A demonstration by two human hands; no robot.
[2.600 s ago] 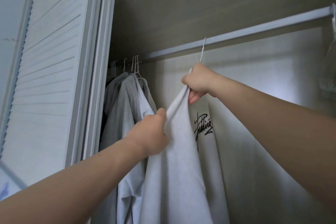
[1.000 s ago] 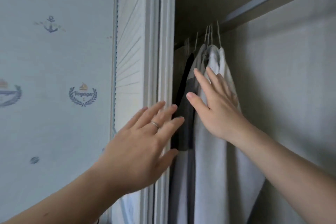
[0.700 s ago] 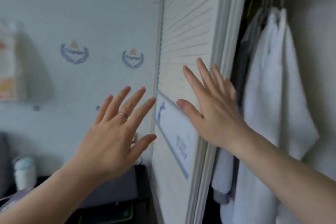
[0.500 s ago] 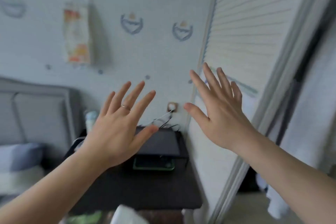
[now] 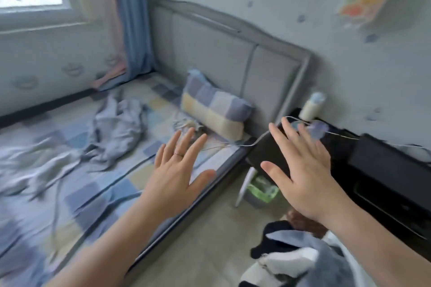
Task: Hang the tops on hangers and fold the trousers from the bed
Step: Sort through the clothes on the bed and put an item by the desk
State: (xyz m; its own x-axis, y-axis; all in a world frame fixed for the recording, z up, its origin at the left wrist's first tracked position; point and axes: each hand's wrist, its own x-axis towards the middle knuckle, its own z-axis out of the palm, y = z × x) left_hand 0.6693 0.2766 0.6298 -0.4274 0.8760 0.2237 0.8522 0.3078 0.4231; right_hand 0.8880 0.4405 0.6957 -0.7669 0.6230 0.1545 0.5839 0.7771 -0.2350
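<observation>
A person's left hand and right hand hover spread and empty over the edge of the bed, fingers straight, presumably ready to take the next piece; a crumpled grey garment, blurred and possibly trousers, lies on the checked sheet at ten o'clock from the left hand; a pillow leans against the headboard at twelve.

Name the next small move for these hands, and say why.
Probably reach the left hand to the crumpled grey garment on the bed. Both it and the right hand are open, holding nothing, and the garment lies unfolded.
</observation>
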